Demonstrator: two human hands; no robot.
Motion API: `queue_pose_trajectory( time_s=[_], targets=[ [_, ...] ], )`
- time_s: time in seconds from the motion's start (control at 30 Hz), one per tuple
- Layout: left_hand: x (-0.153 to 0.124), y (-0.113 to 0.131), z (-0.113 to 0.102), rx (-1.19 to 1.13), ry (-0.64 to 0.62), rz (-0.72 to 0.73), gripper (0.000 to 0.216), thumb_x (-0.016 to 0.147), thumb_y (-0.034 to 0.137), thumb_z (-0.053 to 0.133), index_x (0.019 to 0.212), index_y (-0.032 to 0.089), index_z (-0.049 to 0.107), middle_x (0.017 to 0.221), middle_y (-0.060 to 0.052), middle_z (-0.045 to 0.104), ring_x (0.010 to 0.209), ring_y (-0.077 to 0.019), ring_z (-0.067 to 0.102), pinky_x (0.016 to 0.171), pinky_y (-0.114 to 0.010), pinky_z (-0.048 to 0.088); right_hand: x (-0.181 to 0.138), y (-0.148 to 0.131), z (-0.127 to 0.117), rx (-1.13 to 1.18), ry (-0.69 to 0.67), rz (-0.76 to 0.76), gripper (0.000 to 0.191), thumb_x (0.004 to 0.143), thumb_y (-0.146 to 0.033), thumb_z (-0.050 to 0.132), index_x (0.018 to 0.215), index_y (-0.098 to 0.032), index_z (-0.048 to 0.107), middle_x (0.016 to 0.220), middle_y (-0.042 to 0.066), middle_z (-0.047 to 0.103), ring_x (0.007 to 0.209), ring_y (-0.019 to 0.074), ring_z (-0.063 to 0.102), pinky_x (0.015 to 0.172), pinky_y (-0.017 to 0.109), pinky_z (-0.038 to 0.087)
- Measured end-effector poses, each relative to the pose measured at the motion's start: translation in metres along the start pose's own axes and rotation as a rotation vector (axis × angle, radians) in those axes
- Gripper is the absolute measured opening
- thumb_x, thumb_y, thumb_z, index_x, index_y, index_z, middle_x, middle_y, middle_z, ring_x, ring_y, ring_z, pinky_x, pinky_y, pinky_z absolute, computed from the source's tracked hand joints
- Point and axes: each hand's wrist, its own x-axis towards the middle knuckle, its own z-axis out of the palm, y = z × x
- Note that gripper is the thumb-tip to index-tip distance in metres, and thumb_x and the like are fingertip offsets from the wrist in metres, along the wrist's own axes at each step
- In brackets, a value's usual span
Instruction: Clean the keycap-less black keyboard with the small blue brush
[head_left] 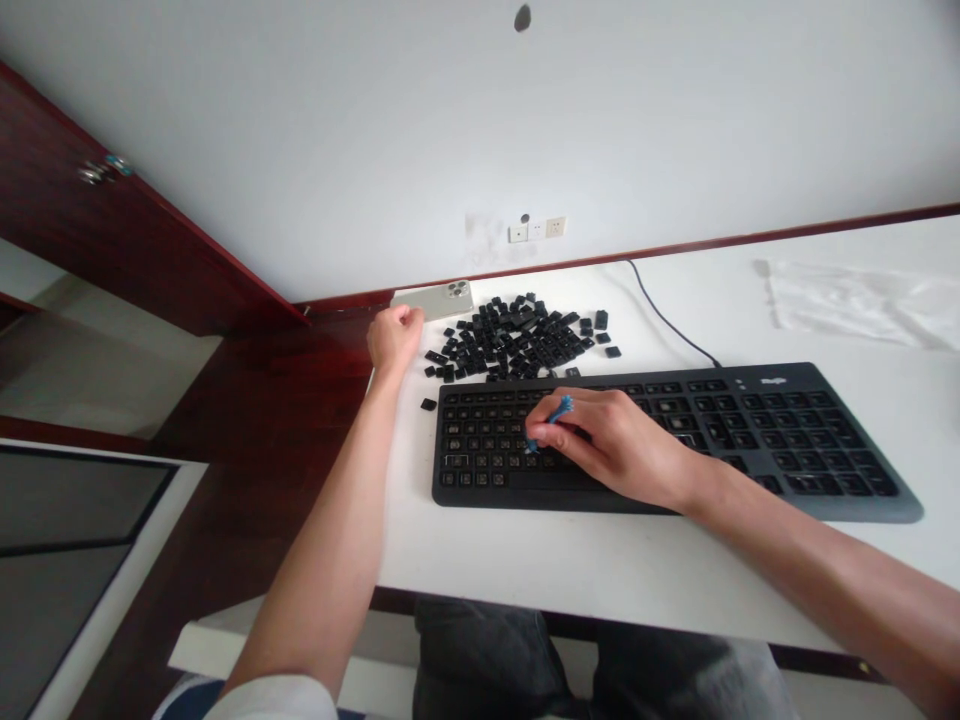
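Observation:
A black keyboard (555, 496) lies on the white table with its keycaps off, the bare key sockets showing. Over its left-middle part, my right hand (607, 435) pinches a small blue strip (561, 408) with a frayed upper end. The strip's lower tip points down at the sockets; whether it touches them is hard to tell. My left hand (395, 342) is curled closed by the table's left edge, next to a phone (435, 298). What its fingers hold, if anything, is hidden. Just behind the keyboard is a heap of loose black keycaps (517, 335).
From the keyboard's back edge a dark cable (671, 318) runs to the wall. A crumpled clear plastic bag (855, 300) lies at the back right of the white table (465, 550). Wall sockets (536, 231) sit above the table; a dark red door (135, 220) stands on the left.

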Motion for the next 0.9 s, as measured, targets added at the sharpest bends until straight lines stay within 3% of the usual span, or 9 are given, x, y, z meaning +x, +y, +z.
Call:
queue_pose_trajectory(
  time_s=[0.17, 0.53, 0.9],
  targets=[
    [0.0002, -0.0007, 0.0, 0.004, -0.001, 0.006, 0.041, 0.094, 0.036, 0.06, 0.062, 0.022, 0.038, 0.061, 0.002, 0.036, 0.062, -0.0158, 0.035, 0.063, -0.032, 0.023, 0.0014, -0.0018, -0.0024, -0.013, 0.001, 0.002, 0.024, 0.113, -0.032, 0.058, 0.096, -0.02, 0.07, 0.085, 0.003, 0.074, 0.074, 0.0147, 0.07, 0.069, 0.027, 0.053],
    [-0.0007, 0.0017, -0.0017, 0.014, 0.002, 0.015, 0.04, 0.093, 0.034, 0.059, 0.062, 0.022, 0.038, 0.062, 0.001, 0.038, 0.063, -0.0161, 0.036, 0.064, -0.031, 0.023, -0.0005, -0.003, -0.0025, 0.008, -0.121, -0.034, 0.026, 0.114, -0.034, 0.055, 0.102, -0.019, 0.073, 0.096, 0.006, 0.078, 0.086, 0.0184, 0.073, 0.077, 0.031, 0.056],
    [-0.0008, 0.002, -0.0015, 0.037, -0.006, 0.018, 0.038, 0.094, 0.034, 0.058, 0.064, 0.022, 0.038, 0.063, 0.001, 0.037, 0.064, -0.0163, 0.036, 0.064, -0.032, 0.023, 0.001, -0.0067, -0.0035, 0.068, -0.087, -0.053, 0.021, 0.112, -0.03, 0.06, 0.105, -0.02, 0.077, 0.1, 0.007, 0.081, 0.092, 0.0191, 0.075, 0.081, 0.031, 0.058]
  ],
)
